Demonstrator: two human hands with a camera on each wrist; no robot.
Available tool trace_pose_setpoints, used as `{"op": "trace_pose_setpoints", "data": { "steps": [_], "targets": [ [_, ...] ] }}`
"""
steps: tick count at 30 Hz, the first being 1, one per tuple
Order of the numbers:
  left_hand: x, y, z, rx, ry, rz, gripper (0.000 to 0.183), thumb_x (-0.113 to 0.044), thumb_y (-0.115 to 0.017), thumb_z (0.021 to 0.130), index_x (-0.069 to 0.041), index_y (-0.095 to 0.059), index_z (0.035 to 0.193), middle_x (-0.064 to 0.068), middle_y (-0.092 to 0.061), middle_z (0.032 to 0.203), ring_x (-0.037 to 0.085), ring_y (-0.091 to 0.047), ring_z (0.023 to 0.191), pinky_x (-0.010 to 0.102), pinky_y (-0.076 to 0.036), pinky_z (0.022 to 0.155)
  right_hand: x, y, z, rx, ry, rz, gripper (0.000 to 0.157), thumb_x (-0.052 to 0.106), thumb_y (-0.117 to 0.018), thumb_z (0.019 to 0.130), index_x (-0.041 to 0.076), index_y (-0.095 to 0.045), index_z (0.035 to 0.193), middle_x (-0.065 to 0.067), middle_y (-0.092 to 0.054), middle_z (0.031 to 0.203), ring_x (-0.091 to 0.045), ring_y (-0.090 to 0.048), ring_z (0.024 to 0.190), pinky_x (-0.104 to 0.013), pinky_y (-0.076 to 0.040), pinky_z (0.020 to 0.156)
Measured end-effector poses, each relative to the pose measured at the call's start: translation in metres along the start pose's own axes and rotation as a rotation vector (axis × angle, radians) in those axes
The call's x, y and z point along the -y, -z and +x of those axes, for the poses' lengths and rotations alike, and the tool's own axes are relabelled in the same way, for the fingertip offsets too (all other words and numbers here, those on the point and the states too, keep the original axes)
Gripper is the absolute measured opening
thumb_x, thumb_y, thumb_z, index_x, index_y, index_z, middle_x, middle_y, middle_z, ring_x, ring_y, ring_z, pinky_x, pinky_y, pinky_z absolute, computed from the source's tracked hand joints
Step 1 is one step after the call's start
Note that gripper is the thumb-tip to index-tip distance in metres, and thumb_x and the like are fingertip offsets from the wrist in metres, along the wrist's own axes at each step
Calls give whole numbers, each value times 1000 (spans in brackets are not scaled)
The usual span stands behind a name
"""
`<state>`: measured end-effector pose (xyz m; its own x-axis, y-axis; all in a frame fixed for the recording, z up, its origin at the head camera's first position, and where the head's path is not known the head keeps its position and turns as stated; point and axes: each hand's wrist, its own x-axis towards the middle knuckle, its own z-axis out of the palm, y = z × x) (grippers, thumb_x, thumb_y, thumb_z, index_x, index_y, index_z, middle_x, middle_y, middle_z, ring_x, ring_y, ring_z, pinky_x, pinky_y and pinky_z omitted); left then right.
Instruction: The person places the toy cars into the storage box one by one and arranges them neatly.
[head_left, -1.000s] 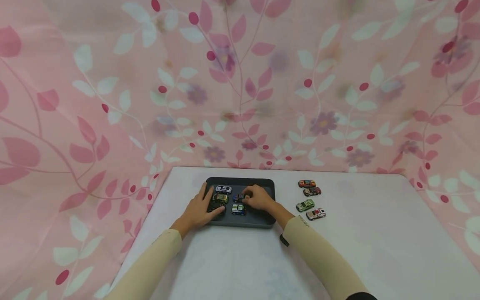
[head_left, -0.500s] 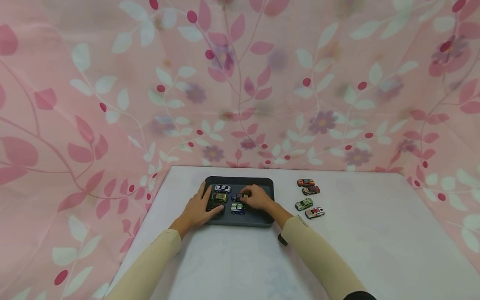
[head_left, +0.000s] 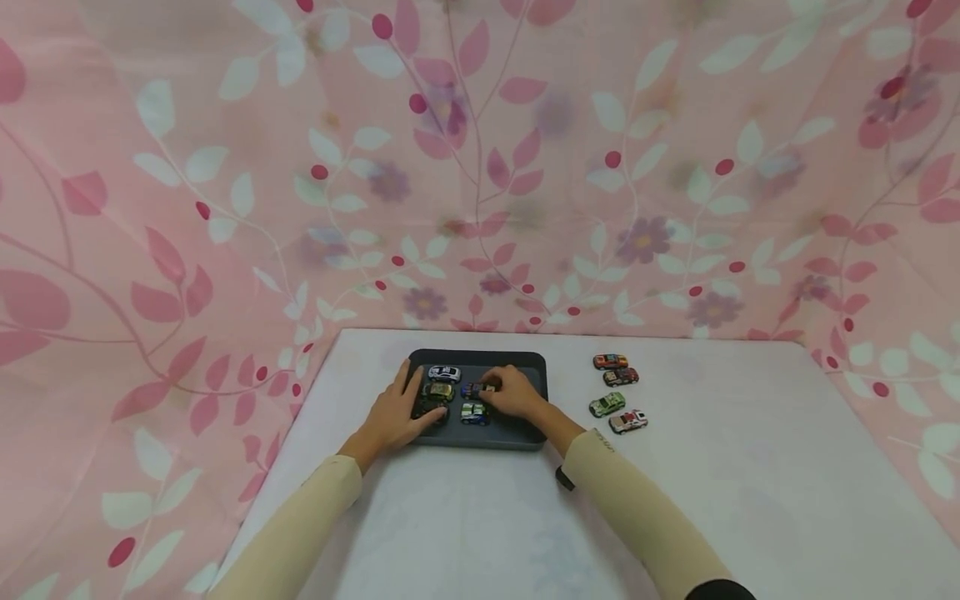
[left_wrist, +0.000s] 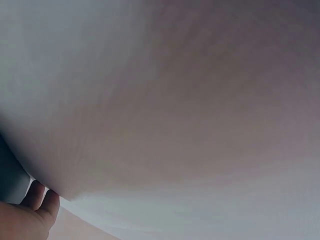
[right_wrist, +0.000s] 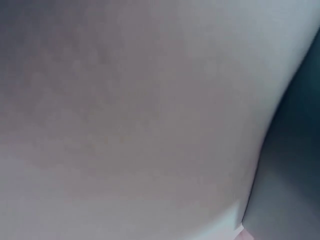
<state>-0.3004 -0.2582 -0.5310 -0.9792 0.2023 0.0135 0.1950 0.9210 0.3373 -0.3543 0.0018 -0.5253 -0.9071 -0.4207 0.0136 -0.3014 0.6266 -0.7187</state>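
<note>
beige sleeves point(head_left: 300, 517) reach forward over the white table point(head_left: 465, 517), lettering point(head_left: 604, 441) on the right cuff too small to read. the left hand point(head_left: 390, 412) lies across the left edge of the tray point(head_left: 487, 444), fingers spread, thumb over a black car point(head_left: 427, 406) by the near left corner; the right hand point(head_left: 517, 395), crossing the right edge, pinches a dark blue car point(head_left: 472, 390) near mid-tray.

dark car point(head_left: 430, 407) seemingly partly hidden, sleeves point(head_left: 288, 525) cropped

Our left arm point(head_left: 300, 527) slants in, left hand point(head_left: 392, 414) spread at the tray's point(head_left: 480, 442) left edge, thumb stretched inward! Over the right edge our right wrist point(head_left: 559, 427) angles in, and we've the right hand point(head_left: 513, 392) arched, fingers and thumb bent down, pinching.
</note>
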Motion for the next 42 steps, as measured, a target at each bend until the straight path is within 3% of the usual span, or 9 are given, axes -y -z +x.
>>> {"op": "trace_pose_setpoints", "data": {
  "steps": [7,15,21,27,35,42],
  "targets": [
    [-2,3,1,15,-7,14,99,-73,-49,89,-13,-15,160,17,-1,167,52,-35,139,64,-32,109,-3,6,-6,-40,-21,-5,43,30,-68,92,8,-63,128,-16,-54,122,-22,-57,96,-40,-50,87],
    [3,10,5,4,-10,10,98,-73,-50,89,-15,-17,160,18,-1,166,52,-35,138,66,-32,108,8,20,-8,-310,68,-125,70,45,-66,90,11,-44,148,-22,-33,153,-39,-46,130,-63,-34,107],
    [3,10,6,-1,-17,15,96,-70,-52,89,-15,-19,160,20,-1,166,53,-36,137,67,-32,107,5,32,-8,-309,48,-237,91,59,-58,90,22,-15,161,-15,-1,167,-40,-24,147,-62,-18,117],
    [1,4,2,18,-21,-3,94,-69,-54,89,-15,-22,159,20,-2,166,54,-36,137,66,-32,109,-15,42,-22,-308,0,-320,95,61,-58,89,25,-8,161,-13,16,166,-42,-14,150,-63,-13,118],
    [2,-1,2,-2,-30,9,91,-70,-53,89,-17,-27,158,20,-4,166,54,-39,135,66,-34,107,-41,62,-40,-377,9,-441,95,64,-56,88,24,-11,161,-18,9,166,-39,-7,152,-62,-8,118],
    [3,-3,2,7,-21,13,89,-69,-54,90,-18,-27,158,20,-2,166,54,-38,135,66,-33,107,-72,84,-60,-343,57,-482,95,64,-57,87,23,-14,161,-11,13,167,-43,-10,150,-66,-5,117]
  ]
}}
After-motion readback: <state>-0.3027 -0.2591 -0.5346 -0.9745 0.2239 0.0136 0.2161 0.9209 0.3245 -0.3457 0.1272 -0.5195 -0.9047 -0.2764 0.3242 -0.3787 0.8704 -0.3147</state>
